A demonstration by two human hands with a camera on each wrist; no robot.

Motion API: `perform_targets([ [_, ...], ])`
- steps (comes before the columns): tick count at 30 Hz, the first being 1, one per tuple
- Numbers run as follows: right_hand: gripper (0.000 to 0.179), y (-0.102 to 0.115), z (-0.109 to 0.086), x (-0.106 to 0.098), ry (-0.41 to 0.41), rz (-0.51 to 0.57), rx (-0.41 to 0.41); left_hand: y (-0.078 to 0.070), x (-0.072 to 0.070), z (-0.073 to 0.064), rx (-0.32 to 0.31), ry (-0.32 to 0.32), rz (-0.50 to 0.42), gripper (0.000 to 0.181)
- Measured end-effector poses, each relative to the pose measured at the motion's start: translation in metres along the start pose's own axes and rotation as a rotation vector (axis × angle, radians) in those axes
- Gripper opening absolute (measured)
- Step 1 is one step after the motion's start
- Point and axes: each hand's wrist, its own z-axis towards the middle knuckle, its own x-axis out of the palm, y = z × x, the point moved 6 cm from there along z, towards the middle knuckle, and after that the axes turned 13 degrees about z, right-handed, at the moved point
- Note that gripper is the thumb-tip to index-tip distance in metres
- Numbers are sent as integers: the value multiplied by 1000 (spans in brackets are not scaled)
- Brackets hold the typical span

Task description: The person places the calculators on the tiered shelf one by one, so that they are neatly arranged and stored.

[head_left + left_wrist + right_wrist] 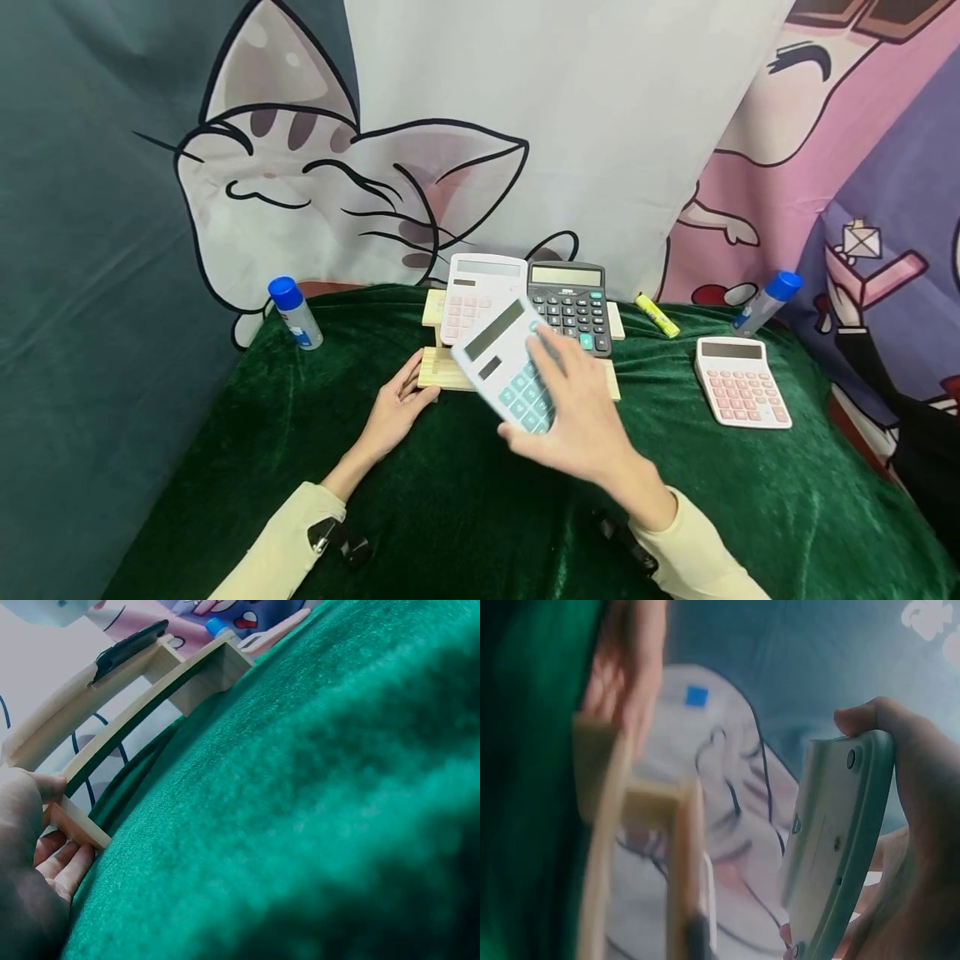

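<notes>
My right hand (581, 408) grips a white calculator with teal keys (504, 367), tilted in the air in front of a two-step wooden stand (444, 369). The right wrist view shows the back of that calculator (832, 832), with thumb and fingers round its edges. At the stand's left end, my left hand (397, 410) holds the lower step, thumb on top and fingers against the end piece, as the left wrist view shows. On the upper step lean a white calculator with pink keys (480, 283) and a black calculator (570, 304), side by side. The held calculator partly covers the pink-keyed one.
Another pink-keyed calculator (742, 383) lies at the right on the green cloth (480, 517). A blue-capped bottle (296, 315) stands at the left, another blue-capped bottle (767, 304) leans at the right. A yellow tube (657, 316) lies behind the stand's right end. A printed curtain (600, 125) hangs behind.
</notes>
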Motion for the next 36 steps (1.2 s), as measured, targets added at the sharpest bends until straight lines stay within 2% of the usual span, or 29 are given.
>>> perform_targets([
  [3,107,13,-6,21,76,22,-29,-1,-1,-1,34,4,25,67],
  [6,106,22,-13,44,182,49,-39,-3,-3,-2,114,2,73,64],
  [10,103,24,-22,74,333,64,-32,-2,-3,-6,196,25,68,60],
  [12,101,20,-26,87,388,56,-39,0,-3,-7,201,46,41,59],
  [15,99,11,-30,99,428,28,-53,3,-2,-9,169,63,25,61],
  [20,99,-8,-28,104,406,5,-32,1,-3,-4,110,36,65,62],
  [27,98,-21,-22,99,328,-29,2,0,-2,0,32,10,75,65],
  [31,97,-29,-23,96,286,-61,60,1,-1,0,-9,-2,79,65],
  [36,99,-37,-22,94,253,-115,138,1,0,1,-13,-16,76,64],
])
